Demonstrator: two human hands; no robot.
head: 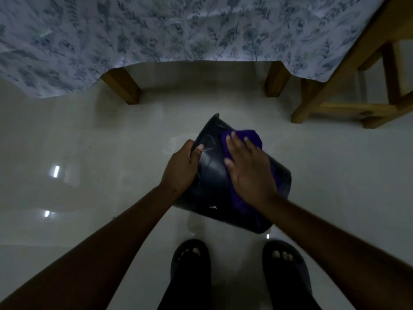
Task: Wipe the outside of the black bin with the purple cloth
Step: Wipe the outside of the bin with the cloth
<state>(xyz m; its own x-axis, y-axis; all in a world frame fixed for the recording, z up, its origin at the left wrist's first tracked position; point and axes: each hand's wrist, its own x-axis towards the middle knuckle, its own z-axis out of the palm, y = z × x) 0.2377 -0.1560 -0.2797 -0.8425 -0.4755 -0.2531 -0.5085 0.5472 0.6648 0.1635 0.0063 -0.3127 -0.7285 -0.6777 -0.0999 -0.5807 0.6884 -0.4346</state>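
Observation:
The black bin lies tipped on the pale floor in front of my feet, its rim pointing away from me. My left hand grips the bin's left edge, thumb on the outer wall and fingers curled over the rim. My right hand lies flat with straight fingers on the purple cloth, pressing it against the bin's upper outer side. The cloth drapes down the bin's right side under my palm.
A bed with a blue floral sheet and wooden legs stands just beyond the bin. A wooden stool frame is at the right. My two feet in dark sandals stand on the glossy floor.

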